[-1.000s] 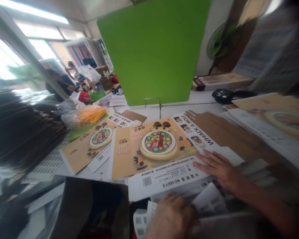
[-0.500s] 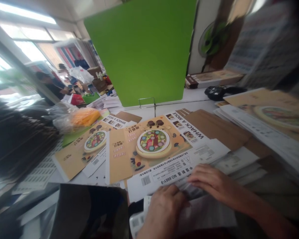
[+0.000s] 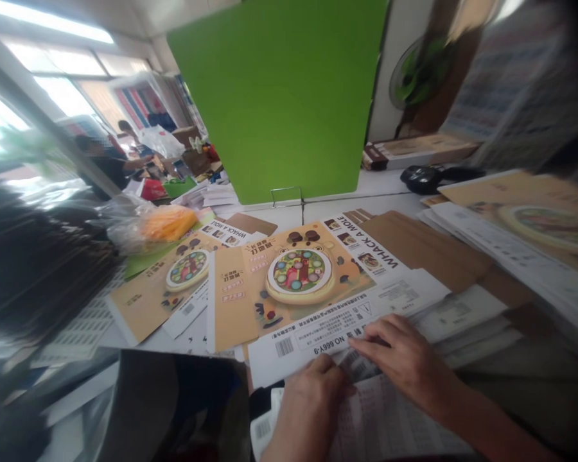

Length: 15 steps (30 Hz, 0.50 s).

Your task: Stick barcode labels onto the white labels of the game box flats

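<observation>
My left hand (image 3: 311, 401) is closed, its curled fingers at the edge of a white sheet of barcode labels (image 3: 385, 410). The sheet lies below both hands, along the near edge of a flat printed carton (image 3: 298, 273). My right hand (image 3: 407, 359) has its fingertips pinched together over the carton's white flap (image 3: 293, 350); whatever they hold is too small to make out. The carton lies flat and shows a cartoon board, "WHACK A MOLE" and "NO.666Y-9". More flat white flaps (image 3: 469, 305) spread out beneath it to the right.
Another flat carton (image 3: 166, 276) lies at left, with a bagged orange item (image 3: 168, 221) behind it. A green board (image 3: 277, 102) stands at the back. At right are a stack of cartons (image 3: 525, 231) and a black tape dispenser-like object (image 3: 421, 178). Two people sit far left.
My right hand's fingertips have shifted slightly left onto the printed flap, nearer my left hand. More of the label sheet's print shows under the hands. The whole view has shifted slightly.
</observation>
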{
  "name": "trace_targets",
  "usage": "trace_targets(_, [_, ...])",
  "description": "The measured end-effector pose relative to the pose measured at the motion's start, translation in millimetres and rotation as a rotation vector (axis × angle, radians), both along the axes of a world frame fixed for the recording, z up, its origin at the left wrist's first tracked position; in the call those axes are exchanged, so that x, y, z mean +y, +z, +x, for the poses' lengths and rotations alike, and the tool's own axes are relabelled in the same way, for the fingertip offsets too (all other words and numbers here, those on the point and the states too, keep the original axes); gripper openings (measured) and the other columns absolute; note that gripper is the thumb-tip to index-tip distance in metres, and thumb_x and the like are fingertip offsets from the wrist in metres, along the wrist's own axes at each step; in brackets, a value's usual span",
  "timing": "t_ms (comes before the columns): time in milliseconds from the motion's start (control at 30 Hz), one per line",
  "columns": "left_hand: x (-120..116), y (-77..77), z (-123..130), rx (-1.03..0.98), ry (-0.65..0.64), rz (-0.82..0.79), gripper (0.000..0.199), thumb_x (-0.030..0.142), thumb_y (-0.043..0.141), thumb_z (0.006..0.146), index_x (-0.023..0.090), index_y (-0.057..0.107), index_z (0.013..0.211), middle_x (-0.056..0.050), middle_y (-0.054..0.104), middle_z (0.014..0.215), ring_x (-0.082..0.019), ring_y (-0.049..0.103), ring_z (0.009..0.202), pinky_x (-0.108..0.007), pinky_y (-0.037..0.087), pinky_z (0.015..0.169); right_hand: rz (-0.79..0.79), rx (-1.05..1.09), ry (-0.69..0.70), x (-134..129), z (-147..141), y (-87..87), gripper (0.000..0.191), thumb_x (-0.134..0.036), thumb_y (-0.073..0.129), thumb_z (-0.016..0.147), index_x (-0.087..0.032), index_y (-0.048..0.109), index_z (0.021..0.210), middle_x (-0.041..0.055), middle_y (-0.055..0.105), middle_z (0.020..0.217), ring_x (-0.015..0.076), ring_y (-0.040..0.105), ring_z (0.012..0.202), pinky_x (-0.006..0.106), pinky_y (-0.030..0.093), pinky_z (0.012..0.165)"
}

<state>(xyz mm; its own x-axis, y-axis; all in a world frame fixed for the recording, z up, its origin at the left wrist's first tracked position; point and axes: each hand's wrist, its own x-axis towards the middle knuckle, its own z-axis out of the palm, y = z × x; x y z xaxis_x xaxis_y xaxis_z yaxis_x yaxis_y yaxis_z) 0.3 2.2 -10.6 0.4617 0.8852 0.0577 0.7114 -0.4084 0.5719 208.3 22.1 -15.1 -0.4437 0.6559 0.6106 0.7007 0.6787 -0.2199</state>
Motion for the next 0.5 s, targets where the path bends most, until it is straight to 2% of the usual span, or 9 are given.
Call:
trace_targets(133, [1,7.8,0,-0.046,-0.004,-0.086,0.012,0.010,0.070,0.082,0.020,0.065,0.076,0.003,0.062,0.081,-0.012,0.062,0.069,-0.018,0.044,0.062,0.006,-0.016,0.051,-6,1,-6.4,0.029,-0.006,0.049,0.092,-0.020,0.065,0.111,0.0059,0.066,0.098,0.0193,0.057,0.093,0.038,0.047,0.084])
trace_targets(267, [1,12.6,2,-0.023,-0.015,-0.112,0.013,0.013,0.071,0.082,0.019,0.065,0.073,0.003,0.062,0.079,-0.012,0.061,0.066,-0.018,0.043,0.061,-0.084,0.028,0.033,-12,-4,-9.0,0.021,-0.006,0.050,0.092,-0.020,0.064,0.098,0.0051,0.065,0.095,0.0196,0.058,0.092,0.038,0.047,0.085])
trace_targets(433, [-1,12.1,1,0.065,-0.020,-0.121,0.009,0.017,0.072,0.083,0.019,0.067,0.076,0.002,0.063,0.081,-0.013,0.063,0.069,-0.019,0.042,0.060,-0.357,0.283,0.076,-8,-4,-1.6,0.014,-0.015,0.044,0.097,-0.021,0.054,0.090,0.0023,0.061,0.088,0.0143,0.059,0.086,0.026,0.048,0.077])
trace_targets(500, [-3,9.5,1,0.136,-0.027,-0.103,0.009,0.020,0.073,0.083,0.020,0.067,0.077,0.002,0.064,0.081,-0.014,0.063,0.070,-0.021,0.041,0.058,-0.481,0.369,0.066,-2,-2,3.9,0.014,-0.021,0.044,0.098,-0.022,0.053,0.087,0.0013,0.060,0.090,0.0132,0.059,0.088,0.024,0.047,0.078])
